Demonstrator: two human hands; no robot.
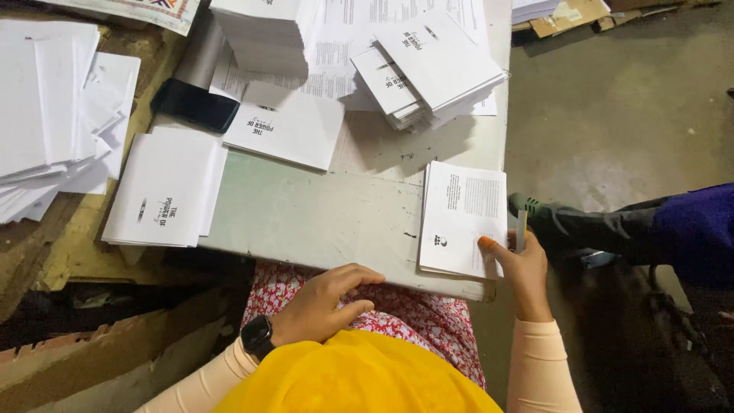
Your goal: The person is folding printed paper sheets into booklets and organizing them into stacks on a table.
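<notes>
Pale grey worktable (321, 206) over a rough concrete floor (612, 115) — stacks of white printed booklets (428, 65) lie at its far end, two more piles (164, 191) toward its left edge beside a black phone (195, 103). At the table's near right corner, the right hand (520, 264) rests its thumb on a small booklet stack (462, 218), the remaining fingers hidden behind the edge — grip extent cannot be determined. The left hand (329, 302) lies loosely curled on red patterned fabric below the table's near edge, holding nothing; a yellow cloth (359, 378) conceals the lower view

Pale worn table (329, 214), grey concrete floor (612, 115)
</notes>
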